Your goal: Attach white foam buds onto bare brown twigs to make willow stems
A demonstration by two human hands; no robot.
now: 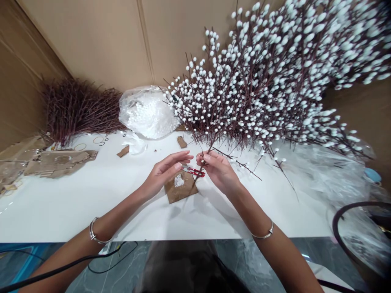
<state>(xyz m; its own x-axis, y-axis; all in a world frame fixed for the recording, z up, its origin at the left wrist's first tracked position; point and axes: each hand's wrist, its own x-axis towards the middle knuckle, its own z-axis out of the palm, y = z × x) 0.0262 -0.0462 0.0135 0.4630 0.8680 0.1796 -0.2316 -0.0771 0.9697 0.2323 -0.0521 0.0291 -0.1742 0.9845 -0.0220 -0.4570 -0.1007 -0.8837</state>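
My left hand (166,171) hovers over the white table (76,203) with its fingers stretched toward the right hand, fingertips pinched at the tip of small red snips (194,171). My right hand (217,169) is closed round a thin dark twig (210,149) and the red snips. Just below the hands lies a brown cardboard scrap (181,188) with a dab of white stuff (179,181) on it.
A big heap of dark branches with white buds (275,81) fills the back right. A clear bag of white beads (148,112) sits behind the hands, bare dark twigs (76,108) at back left, cardboard pieces (58,162) at left, crumpled plastic (330,171) at right.
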